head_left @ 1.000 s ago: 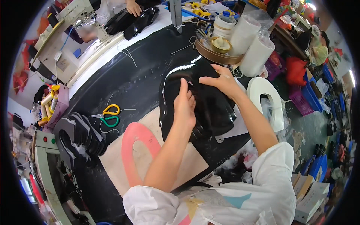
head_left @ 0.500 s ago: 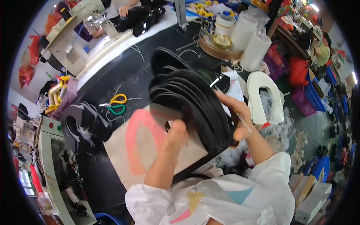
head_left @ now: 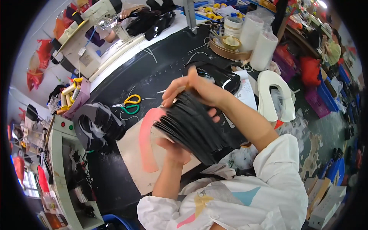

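Above the table, between both hands, is a thick stack of thin black curved pieces, its layered edges turned up. From below, my left hand supports its lower left side, with the fingers partly hidden beneath it. My right hand is wrapped over the upper end, fingers bent round the layers. Under the stack lies a beige board bearing a pink U-shaped piece, partly covered by the stack and my left hand. Just behind my right hand are glossy black pieces.
Scissors with yellow and green handles lie left of the board. Another bundle of black curved pieces rests farther left. White U-shaped pieces are on the right, below white rolls. A sewing machine stands at the far left.
My right hand has moved from the stack's right side to over its upper end. The fanned pieces are now pressed together more evenly and tilted differently. The view has shifted slightly.
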Tool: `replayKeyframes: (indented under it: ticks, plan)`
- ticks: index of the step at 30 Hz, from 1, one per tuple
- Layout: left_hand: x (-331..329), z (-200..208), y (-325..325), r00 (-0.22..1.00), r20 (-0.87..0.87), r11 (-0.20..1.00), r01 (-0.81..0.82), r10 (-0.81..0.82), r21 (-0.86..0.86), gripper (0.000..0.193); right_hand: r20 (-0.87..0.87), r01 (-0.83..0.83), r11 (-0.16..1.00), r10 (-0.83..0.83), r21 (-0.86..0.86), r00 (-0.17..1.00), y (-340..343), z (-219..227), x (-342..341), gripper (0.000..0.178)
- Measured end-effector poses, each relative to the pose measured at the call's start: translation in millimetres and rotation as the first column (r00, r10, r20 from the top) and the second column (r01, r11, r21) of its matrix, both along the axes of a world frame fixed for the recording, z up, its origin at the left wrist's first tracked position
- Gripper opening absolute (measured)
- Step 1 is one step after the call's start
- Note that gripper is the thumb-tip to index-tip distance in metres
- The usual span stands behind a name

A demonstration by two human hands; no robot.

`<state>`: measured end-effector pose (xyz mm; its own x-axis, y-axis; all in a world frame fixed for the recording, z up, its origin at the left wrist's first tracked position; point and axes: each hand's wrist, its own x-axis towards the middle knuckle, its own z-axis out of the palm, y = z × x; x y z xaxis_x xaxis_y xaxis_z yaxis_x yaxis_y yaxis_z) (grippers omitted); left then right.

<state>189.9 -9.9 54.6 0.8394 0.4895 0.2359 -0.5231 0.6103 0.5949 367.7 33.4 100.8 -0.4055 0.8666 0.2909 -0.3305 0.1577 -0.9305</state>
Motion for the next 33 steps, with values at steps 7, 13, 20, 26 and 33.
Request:
replayKeyframes:
  ticks: [7, 13, 20, 26, 33]
  plan:
    - [-7, -15, 9, 0.983, -0.087, 0.955, -0.131, 0.16, 0.267, 0.117, 0.198, -0.084, 0.95, 0.024, 0.301, 0.98, -5, 21, -12, 0.057]
    - [-5, 7, 0, 0.877, -0.153, 0.89, -0.447, 0.455, 0.086, 0.111, 0.146, 0.732, 0.606, -0.792, 0.311, 0.593, -41, 32, 0, 0.045]
    - [-1, -10, 13, 0.899, -0.249, 0.933, -0.351, 0.359, 0.079, 0.104, 0.249, 0.696, 0.496, -0.867, 0.519, 0.432, -89, -21, -28, 0.099]
    - [-3, -10, 18, 0.936, -0.26, 0.971, -0.219, 0.235, 0.092, 0.104, 0.189, 0.677, 0.559, -0.819, 0.479, 0.542, -94, -20, -36, 0.1]
    - [-6, -10, 15, 0.918, -0.259, 0.954, -0.292, 0.299, 0.068, 0.104, 0.295, 0.669, 0.465, -0.885, 0.579, 0.36, -102, -30, -63, 0.117]
